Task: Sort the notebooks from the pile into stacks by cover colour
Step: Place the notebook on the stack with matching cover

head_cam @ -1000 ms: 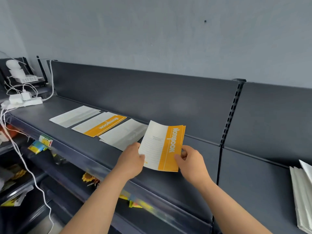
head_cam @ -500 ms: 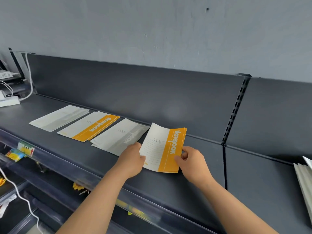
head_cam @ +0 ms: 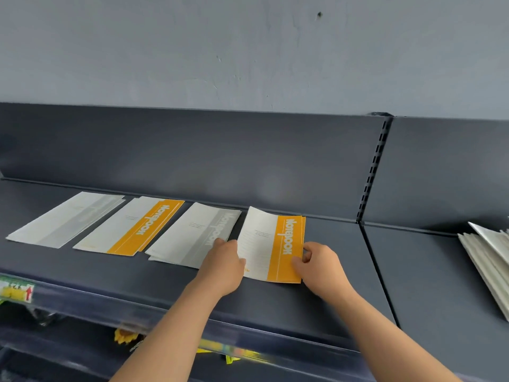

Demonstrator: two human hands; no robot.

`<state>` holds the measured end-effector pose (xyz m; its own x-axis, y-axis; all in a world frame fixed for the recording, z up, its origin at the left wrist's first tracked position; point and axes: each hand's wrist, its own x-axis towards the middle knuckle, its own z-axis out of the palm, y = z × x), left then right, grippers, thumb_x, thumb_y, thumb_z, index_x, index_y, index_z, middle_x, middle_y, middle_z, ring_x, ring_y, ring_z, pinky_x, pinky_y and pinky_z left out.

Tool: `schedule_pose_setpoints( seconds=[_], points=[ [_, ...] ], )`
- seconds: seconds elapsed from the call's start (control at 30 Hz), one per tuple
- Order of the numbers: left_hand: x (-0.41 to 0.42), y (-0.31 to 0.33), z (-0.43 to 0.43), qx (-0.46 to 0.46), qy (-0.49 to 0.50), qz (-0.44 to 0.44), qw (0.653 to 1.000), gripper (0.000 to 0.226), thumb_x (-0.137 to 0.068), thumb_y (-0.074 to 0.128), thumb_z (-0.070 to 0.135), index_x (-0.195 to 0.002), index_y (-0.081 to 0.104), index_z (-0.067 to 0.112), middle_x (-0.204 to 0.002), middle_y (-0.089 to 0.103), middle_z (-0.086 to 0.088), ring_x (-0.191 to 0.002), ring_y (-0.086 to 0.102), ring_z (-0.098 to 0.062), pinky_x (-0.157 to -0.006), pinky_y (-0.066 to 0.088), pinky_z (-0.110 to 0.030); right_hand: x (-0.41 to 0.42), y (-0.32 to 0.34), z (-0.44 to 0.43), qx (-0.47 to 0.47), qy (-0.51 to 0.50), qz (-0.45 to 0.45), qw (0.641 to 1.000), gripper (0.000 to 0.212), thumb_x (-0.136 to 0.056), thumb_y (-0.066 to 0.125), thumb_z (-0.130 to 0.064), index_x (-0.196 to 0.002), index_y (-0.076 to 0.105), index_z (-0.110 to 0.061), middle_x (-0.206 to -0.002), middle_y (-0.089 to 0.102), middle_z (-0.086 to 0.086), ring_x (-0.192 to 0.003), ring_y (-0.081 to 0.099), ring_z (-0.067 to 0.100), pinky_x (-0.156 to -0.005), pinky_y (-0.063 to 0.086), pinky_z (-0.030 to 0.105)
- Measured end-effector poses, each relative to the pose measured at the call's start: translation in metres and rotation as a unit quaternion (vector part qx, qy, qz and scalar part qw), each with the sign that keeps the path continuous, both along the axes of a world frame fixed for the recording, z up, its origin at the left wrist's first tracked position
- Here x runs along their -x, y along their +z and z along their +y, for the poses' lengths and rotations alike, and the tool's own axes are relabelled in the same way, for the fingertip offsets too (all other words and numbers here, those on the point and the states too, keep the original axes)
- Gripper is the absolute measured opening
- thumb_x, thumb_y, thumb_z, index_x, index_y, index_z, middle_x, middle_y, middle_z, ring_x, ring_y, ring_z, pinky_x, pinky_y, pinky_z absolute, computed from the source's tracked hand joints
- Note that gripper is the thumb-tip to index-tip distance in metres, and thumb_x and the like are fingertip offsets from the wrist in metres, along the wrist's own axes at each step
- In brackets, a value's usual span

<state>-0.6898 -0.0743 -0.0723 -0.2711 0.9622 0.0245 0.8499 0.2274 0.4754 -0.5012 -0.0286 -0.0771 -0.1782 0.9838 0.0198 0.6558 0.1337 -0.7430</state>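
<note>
Orange notebook (head_cam: 272, 244) cover reads "Notebook" in white.

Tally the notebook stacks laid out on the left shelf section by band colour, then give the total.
Grey stacks: 2
Orange stacks: 2
Total: 4

- "NOTEBOOK" is running in white down the orange band of the rightmost notebook (head_cam: 286, 238).
- The same word is showing on the grey notebook (head_cam: 203, 232) just left of it, and on the orange stack (head_cam: 143, 227) beyond.
- Far left of it, a shelf label (head_cam: 16, 292) is bearing a red arrow; its digits are unreadable.
</note>
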Motion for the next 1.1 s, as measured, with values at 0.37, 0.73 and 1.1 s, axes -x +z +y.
schedule_pose_setpoints(
  seconds=[0.37,0.73,1.1],
  points=[
    [0.007,0.007,-0.001,-0.025,-0.025,0.101,0.994,0.029,-0.098,0.044,0.03,-0.12,0.055,0.014,-0.122,0.051,-0.006,-0.111,0.045,-0.02,-0.093,0.044,-0.031,0.008,-0.001,0.001,-0.051,-0.034,-0.161,0.985,0.023,-0.086,0.052,-0.037,-0.081,0.056,-0.015,-0.079,0.057,0.0,-0.072,0.059,0.02,-0.072,0.051,0.033],
    [0.034,0.009,-0.007,0.026,0.037,0.197,0.979,0.04,-0.098,0.037,0.034,-0.136,0.045,0.024,-0.133,0.048,-0.003,-0.12,0.043,-0.025,-0.091,0.042,-0.038,0.018,0.006,-0.008,-0.036,0.021,-0.214,0.976,0.071,-0.068,0.059,-0.071,-0.121,0.051,-0.023,-0.129,0.048,-0.001,-0.118,0.039,0.023,-0.097,0.039,0.035],
    [0.042,0.01,-0.005,0.038,0.053,0.183,0.981,0.04,-0.098,0.038,0.037,-0.135,0.047,0.022,-0.132,0.046,-0.003,-0.12,0.042,-0.024,-0.091,0.043,-0.038,0.022,0.013,-0.007,-0.003,0.06,-0.233,0.971,0.088,-0.059,0.066,-0.074,-0.127,0.045,-0.023,-0.13,0.045,-0.001,-0.12,0.036,0.022,-0.097,0.038,0.035]
  ],
)
